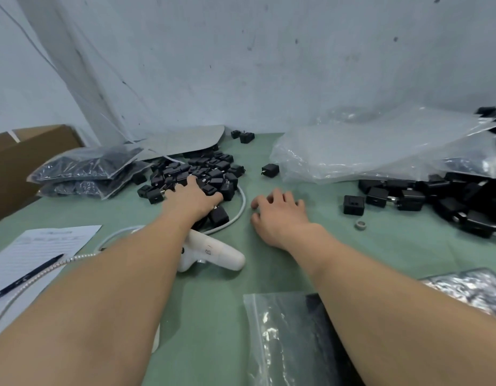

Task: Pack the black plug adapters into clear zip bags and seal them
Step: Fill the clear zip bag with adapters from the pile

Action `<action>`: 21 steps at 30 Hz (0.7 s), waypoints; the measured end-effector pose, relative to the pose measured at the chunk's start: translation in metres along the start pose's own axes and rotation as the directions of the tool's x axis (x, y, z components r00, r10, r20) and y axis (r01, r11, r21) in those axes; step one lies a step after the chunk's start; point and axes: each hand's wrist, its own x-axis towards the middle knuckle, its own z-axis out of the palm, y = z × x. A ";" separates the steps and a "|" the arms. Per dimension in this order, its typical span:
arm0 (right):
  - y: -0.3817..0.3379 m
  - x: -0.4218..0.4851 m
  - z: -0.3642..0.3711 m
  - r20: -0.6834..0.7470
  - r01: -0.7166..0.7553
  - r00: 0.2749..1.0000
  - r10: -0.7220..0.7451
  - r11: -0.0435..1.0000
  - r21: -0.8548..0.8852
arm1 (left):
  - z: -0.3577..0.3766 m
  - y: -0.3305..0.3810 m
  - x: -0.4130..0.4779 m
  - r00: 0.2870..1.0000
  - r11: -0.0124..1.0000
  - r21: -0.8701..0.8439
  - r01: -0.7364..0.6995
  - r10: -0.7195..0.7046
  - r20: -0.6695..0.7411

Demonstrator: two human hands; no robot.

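Nearest the lens, a clear zip bag (272, 338) is laid flat on the green bench (213, 316), partly hidden by the right forearm. Beside the left forearm a white handheld tool (213, 254) is seen, its cable looped toward the adapter pile (205, 171) at mid-bench. The left hand (191, 200) is laid palm down on that pile, fingers spread and released over the black adapters. The right hand (280, 215) is rested on bare bench just beside it, fingers loosely curled with nothing held. At far right an adapter heap (436, 196) is spread, partly under crumpled clear plastic (380, 146). At left, filled bags (85, 169) are stacked, near a sheet (46, 246) with a pen (27, 274) on it.
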 end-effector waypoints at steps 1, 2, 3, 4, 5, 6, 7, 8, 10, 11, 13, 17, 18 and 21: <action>-0.001 -0.001 0.000 0.004 -0.003 1.000 0.003 1.000 -0.009 | -0.001 0.001 -0.003 1.000 1.000 -0.009 -0.012 0.012 -0.010; -0.002 -0.001 0.000 0.008 -0.007 1.000 0.007 1.000 -0.019 | -0.002 0.002 -0.004 1.000 0.999 -0.018 -0.027 0.027 -0.010; -0.003 -0.001 0.000 0.013 -0.011 1.000 0.011 0.999 -0.031 | -0.004 0.002 -0.006 0.999 0.999 -0.020 -0.049 0.049 -0.005; -0.005 -0.001 0.000 0.019 -0.016 1.000 0.016 0.999 -0.041 | -0.005 0.002 -0.007 0.997 0.997 -0.015 -0.076 0.076 -0.002; -0.006 -0.001 0.000 0.029 -0.023 0.999 0.024 0.999 -0.047 | -0.007 0.003 -0.009 0.995 0.995 -0.003 -0.101 0.101 -0.002; -0.008 0.000 -0.001 0.042 -0.030 0.999 0.032 0.998 -0.049 | -0.009 0.003 -0.010 0.993 0.993 0.010 -0.120 0.120 -0.002; -0.010 0.001 -0.002 0.053 -0.035 0.998 0.037 0.998 -0.045 | -0.010 0.005 -0.011 0.992 0.991 0.023 -0.129 0.129 -0.001; -0.013 0.001 -0.002 0.052 -0.029 0.998 0.031 0.999 -0.032 | -0.010 0.006 -0.011 0.991 0.991 0.032 -0.132 0.132 0.001; -0.020 0.000 -0.001 0.009 0.030 1.000 -0.030 0.999 0.020 | -0.011 0.008 -0.013 0.993 0.993 0.015 -0.118 0.118 0.004; -0.025 0.000 0.001 -0.015 0.071 0.997 -0.070 0.996 0.046 | -0.010 0.009 -0.013 0.994 0.994 -0.006 -0.111 0.111 0.004; -0.037 0.005 0.003 -0.025 0.138 0.990 -0.137 0.989 0.055 | -0.009 0.011 -0.012 0.994 0.991 -0.087 -0.106 0.106 0.002; -0.054 0.024 -0.002 0.006 0.140 0.990 -0.142 0.979 0.145 | -0.014 0.015 -0.007 0.995 0.897 -0.438 -0.056 0.086 0.050; -0.055 0.025 -0.003 0.011 0.133 0.990 -0.140 0.964 0.231 | -0.016 0.015 -0.007 0.995 0.845 -0.535 -0.015 0.068 0.080; -0.052 0.018 -0.010 0.010 0.027 0.999 -0.048 0.713 0.700 | -0.026 0.025 -0.013 0.979 0.556 -0.819 0.144 0.039 0.199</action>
